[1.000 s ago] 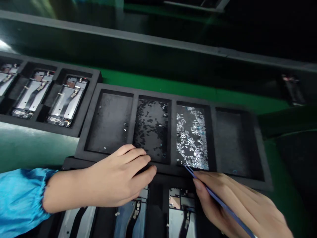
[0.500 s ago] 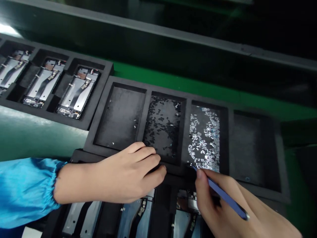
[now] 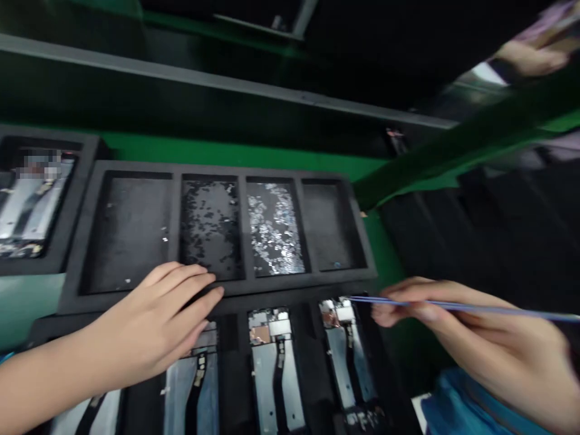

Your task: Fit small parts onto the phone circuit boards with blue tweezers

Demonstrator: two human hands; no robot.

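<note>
Blue tweezers [image 3: 480, 309] are pinched in my right hand [image 3: 498, 344]. Their tips are at the top end of the rightmost opened phone [image 3: 339, 347]; whether they touch it or hold a tiny part cannot be seen. My left hand [image 3: 158, 317] rests with loosely bent fingers on the near edge of a black foam parts tray [image 3: 242, 226], partly over another opened phone [image 3: 211, 386]. A third opened phone [image 3: 265, 362] lies between the hands. The parts tray has small dark pieces [image 3: 211, 211] in one compartment and shiny silver pieces [image 3: 276, 232] in the compartment beside it.
Another foam tray [image 3: 86, 175] with an opened phone [image 3: 34, 202] stands at the left. Behind the parts tray runs a grey rail [image 3: 226, 84] over the green surface [image 3: 217, 151]. Another person's hand [image 3: 530, 57] shows at the upper right.
The view has swung right, so the trays appear further left. My right hand has moved the tweezers from the silver-piece compartment to the rightmost phone. My left hand stays on the tray edge.
</note>
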